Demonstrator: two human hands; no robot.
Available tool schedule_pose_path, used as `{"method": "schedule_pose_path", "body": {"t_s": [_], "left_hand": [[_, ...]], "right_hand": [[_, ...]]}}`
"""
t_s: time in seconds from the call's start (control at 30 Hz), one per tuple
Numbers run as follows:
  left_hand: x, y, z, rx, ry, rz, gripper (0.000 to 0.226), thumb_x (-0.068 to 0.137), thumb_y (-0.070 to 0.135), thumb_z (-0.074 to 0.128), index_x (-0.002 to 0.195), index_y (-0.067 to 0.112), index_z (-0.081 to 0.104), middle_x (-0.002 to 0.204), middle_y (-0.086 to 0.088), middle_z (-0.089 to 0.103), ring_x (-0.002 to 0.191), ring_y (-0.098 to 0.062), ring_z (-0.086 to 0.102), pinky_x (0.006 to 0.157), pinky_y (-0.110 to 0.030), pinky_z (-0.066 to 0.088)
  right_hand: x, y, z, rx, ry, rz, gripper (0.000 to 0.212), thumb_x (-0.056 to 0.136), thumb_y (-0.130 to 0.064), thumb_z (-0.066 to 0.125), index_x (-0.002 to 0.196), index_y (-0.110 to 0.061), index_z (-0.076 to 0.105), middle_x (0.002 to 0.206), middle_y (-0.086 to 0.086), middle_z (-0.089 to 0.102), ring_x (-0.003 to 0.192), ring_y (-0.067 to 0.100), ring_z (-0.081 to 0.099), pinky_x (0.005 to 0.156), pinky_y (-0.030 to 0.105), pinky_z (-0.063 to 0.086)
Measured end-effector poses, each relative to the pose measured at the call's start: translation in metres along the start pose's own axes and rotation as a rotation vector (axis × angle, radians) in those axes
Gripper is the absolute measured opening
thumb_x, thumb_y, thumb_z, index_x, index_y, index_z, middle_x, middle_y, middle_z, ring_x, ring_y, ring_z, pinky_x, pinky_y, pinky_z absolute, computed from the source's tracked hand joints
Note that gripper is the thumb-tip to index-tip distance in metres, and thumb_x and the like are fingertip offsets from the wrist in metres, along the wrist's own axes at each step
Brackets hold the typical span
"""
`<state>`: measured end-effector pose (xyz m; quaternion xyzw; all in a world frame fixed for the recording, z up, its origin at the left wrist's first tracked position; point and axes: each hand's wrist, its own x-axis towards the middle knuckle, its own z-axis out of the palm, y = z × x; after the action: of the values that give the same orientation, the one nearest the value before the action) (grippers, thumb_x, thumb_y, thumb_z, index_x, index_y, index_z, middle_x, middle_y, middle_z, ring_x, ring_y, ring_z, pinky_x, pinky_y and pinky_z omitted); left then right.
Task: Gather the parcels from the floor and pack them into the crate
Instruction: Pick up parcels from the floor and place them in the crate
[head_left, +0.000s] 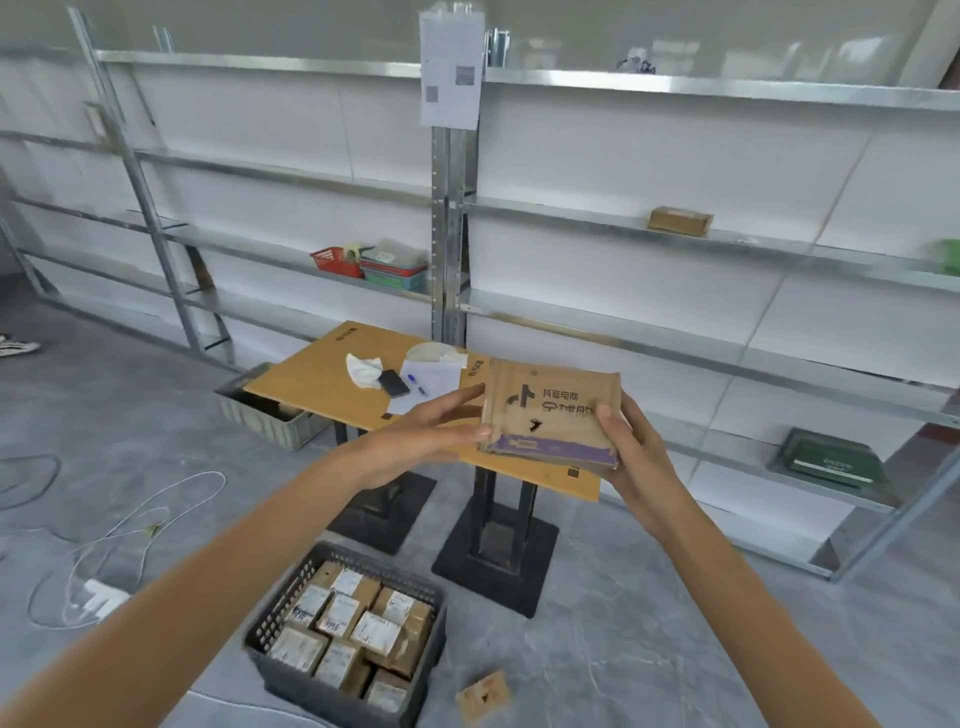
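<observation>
One flat parcel pinched, thumbs over fingers, by left hand and right hand; one loose parcel, one crate on grey floor; shelving behind.

On floor: crate w/ parcels in it, 1 loose parcel just right of crate. Behind crate: table. Behind table: shelves.

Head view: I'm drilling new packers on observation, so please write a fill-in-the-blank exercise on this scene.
1. The left hand and right hand each lay a ____ on the flat parcel's printed face.
2. The crate is nearly ____ of labelled parcels.
3. One small parcel lies outside the crate, on the ____.
4. The basket on the shelf is ____.
Missing: thumb; full; floor; red.
</observation>
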<state>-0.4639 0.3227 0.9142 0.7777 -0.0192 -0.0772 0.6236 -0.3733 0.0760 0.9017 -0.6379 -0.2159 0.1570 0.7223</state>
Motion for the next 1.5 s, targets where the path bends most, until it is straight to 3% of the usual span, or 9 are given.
{"method": "schedule_pose_path", "body": {"t_s": [0.1,0.3,0.47,0.6,0.83,1.07,1.23,1.37,1.5], "left_hand": [[-0.047,-0.015,-0.031,-0.006,0.040,-0.021,0.055,0.074,0.053,0.071,0.122,0.062,0.046,0.129,0.023,0.056,0.119,-0.003,0.055,0.103,-0.040,0.042],[-0.120,-0.055,-0.107,-0.019,0.096,-0.036,0.088,0.065,0.055,0.077,0.141,0.041,0.036,0.134,0.010,0.056,0.126,-0.015,0.050,0.108,-0.048,0.038],[-0.157,-0.094,-0.175,-0.037,0.104,-0.089,0.089,0.065,0.054,0.076,0.143,0.037,0.036,0.134,0.007,0.056,0.127,-0.018,0.049,0.109,-0.051,0.035],[-0.160,-0.120,-0.201,-0.070,0.066,-0.141,0.069,0.066,0.048,0.074,0.129,0.044,0.046,0.127,0.009,0.059,0.121,-0.013,0.053,0.109,-0.048,0.036],[-0.110,-0.160,-0.220,-0.131,0.006,-0.223,0.070,0.064,0.048,0.074,0.127,0.033,0.048,0.121,0.005,0.063,0.116,-0.012,0.057,0.108,-0.046,0.039],[-0.018,-0.218,-0.223,-0.147,0.049,-0.392,0.058,0.069,0.047,0.070,0.113,0.016,0.047,0.115,-0.008,0.063,0.106,-0.016,0.063,0.097,-0.042,0.050],[0.029,-0.297,-0.225,-0.164,0.040,-0.495,0.033,0.085,0.036,0.064,0.109,0.021,0.048,0.114,0.001,0.062,0.097,-0.007,0.062,0.067,-0.019,0.055],[0.064,-0.396,-0.225,-0.137,-0.001,-0.577,0.032,0.086,0.031,0.066,0.112,0.021,0.049,0.113,0.004,0.060,0.102,-0.010,0.062,0.074,-0.023,0.056],[0.093,-0.529,-0.213,-0.056,-0.025,-0.688,0.028,0.088,0.021,0.066,0.112,0.014,0.054,0.117,-0.005,0.062,0.106,-0.022,0.062,0.092,-0.042,0.052]], "right_hand": [[-0.010,0.004,0.055,0.012,-0.016,0.024,0.066,0.078,-0.044,0.060,0.140,-0.026,0.042,0.122,0.005,0.064,0.114,0.023,0.061,0.094,0.045,0.052],[-0.018,0.031,0.166,0.036,-0.007,0.085,0.074,0.077,-0.043,0.061,0.144,-0.024,0.036,0.128,0.007,0.061,0.117,0.024,0.059,0.100,0.051,0.046],[-0.013,0.064,0.250,0.085,0.028,0.147,0.070,0.078,-0.042,0.060,0.142,-0.025,0.037,0.126,0.006,0.062,0.116,0.024,0.060,0.096,0.051,0.049],[-0.007,0.091,0.282,0.117,0.085,0.216,0.068,0.080,-0.041,0.060,0.142,-0.025,0.037,0.129,0.010,0.059,0.117,0.026,0.058,0.099,0.055,0.046],[0.022,0.129,0.279,0.120,0.155,0.294,0.048,0.094,-0.033,0.051,0.140,-0.026,0.039,0.129,0.010,0.059,0.118,0.030,0.058,0.101,0.054,0.044],[0.075,0.198,0.261,0.016,0.188,0.376,0.042,0.097,-0.030,0.047,0.138,-0.025,0.040,0.126,0.006,0.060,0.111,0.020,0.062,0.090,0.042,0.053],[0.110,0.273,0.257,-0.086,0.181,0.526,0.021,0.100,-0.036,0.038,0.119,-0.040,0.044,0.107,-0.015,0.064,0.089,-0.008,0.065,0.061,0.005,0.049],[0.130,0.375,0.254,-0.172,0.237,0.612,0.026,0.101,-0.032,0.035,0.125,-0.031,0.044,0.110,-0.010,0.064,0.106,0.005,0.062,0.084,0.020,0.052],[0.133,0.511,0.257,-0.294,0.303,0.749,0.045,0.100,-0.033,0.039,0.142,-0.018,0.037,0.134,0.010,0.053,0.126,0.025,0.049,0.108,0.046,0.037]]}}
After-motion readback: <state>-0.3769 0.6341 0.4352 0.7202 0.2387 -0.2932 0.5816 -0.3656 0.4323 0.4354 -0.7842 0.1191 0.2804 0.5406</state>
